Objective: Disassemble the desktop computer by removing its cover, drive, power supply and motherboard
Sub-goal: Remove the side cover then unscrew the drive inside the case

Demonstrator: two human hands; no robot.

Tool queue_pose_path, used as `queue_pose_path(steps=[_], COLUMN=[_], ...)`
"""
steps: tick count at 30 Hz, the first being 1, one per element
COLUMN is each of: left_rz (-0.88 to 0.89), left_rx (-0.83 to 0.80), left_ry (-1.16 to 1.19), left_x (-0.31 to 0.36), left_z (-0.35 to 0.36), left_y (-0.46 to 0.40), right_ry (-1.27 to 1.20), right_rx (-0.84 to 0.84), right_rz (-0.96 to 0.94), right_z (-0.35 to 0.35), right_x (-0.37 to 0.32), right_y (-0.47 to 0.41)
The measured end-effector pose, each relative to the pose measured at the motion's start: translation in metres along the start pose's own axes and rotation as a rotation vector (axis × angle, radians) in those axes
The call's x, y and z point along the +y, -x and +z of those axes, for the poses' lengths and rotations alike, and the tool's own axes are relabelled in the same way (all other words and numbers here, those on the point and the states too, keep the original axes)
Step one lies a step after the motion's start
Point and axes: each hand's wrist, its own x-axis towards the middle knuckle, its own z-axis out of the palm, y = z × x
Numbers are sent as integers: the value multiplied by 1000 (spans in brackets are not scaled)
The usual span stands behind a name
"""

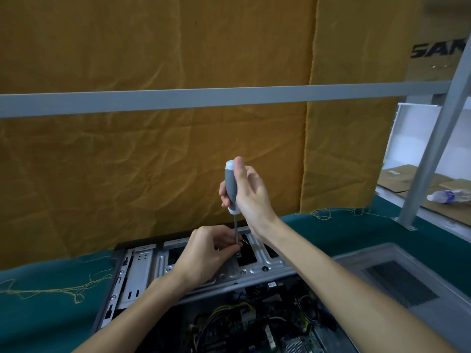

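Observation:
The desktop computer case (142, 273) lies open on the green table, its silver drive cage (257, 266) at the far end and the motherboard (257, 332) with yellow and black cables nearer me. My right hand (251, 197) grips the grey-and-white handle of a screwdriver (231, 187), held upright over the cage. My left hand (209, 253) pinches the screwdriver's metal shaft near its tip, which it hides along with whatever the tip touches. The removed grey cover (397, 278), with a mesh vent, lies to the right of the case.
An orange cloth (153, 154) hangs close behind the case, crossed by a grey metal rail (204, 98). A slanted grey post (433, 149) stands at the right. Beyond it lie a plastic bottle (448, 196) and flat cardboard. Loose yellow threads lie on the green table (46, 301).

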Motion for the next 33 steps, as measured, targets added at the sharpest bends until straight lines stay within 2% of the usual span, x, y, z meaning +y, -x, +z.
queue_pose_path(steps=[4,11,17,21,24,33], left_rz=[-8,6,15,14,26,22], left_rx=[63,-32,1,16,-1,9], left_ry=[-61,-19,-47,-128,-155,-208], left_x=[0,1,1,1,3,1], left_z=[3,1,1,4,2,4], left_y=[-2,-1,-2,0,2,0], right_ry=[50,20,28,71,10,52], right_rx=[32,-5,24,-20,-25,16], right_rz=[-50,4,-24,41,63,-7], right_z=[0,0,2,-2,2,-1], right_x=[5,2,3,3,3,2], right_y=[1,0,4,2,1,2])
